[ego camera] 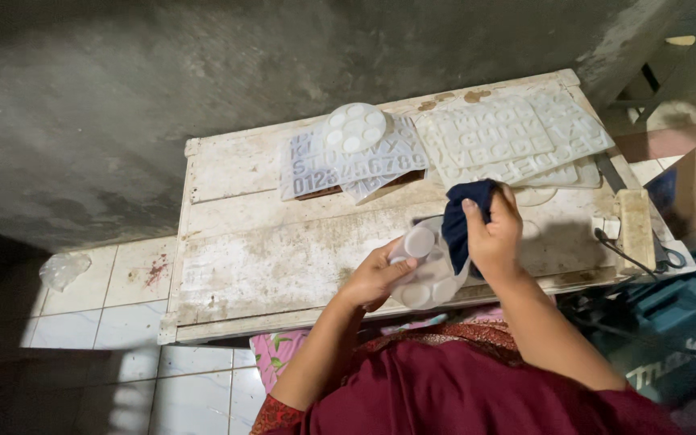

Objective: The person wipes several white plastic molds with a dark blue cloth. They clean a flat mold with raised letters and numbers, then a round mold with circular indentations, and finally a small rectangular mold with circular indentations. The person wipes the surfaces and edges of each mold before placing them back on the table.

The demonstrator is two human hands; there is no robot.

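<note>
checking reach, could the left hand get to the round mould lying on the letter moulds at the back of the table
Probably not right now: the left hand holds a round mould near the table's front edge. The other round mould lies unobstructed at the back.

A translucent white round mould (427, 266) with circular wells is held by the left hand (374, 278). Against it, the right hand (495, 234) grips a dark navy cloth (462, 221). Beyond the fingers (477, 216), the tabletop (283, 250) is worn white, smudged with brown stains. Farther beyond lie a second milky white round mould (354, 127) and pale translucent mould sheets (509, 137) patterned with raised letters and digits. Below the hands, the person's garment (461, 395) is deep maroon with a patterned red-gold edge. Left of the hands, the floor tiles (114, 306) are pale white with a reddish blotch.
</note>
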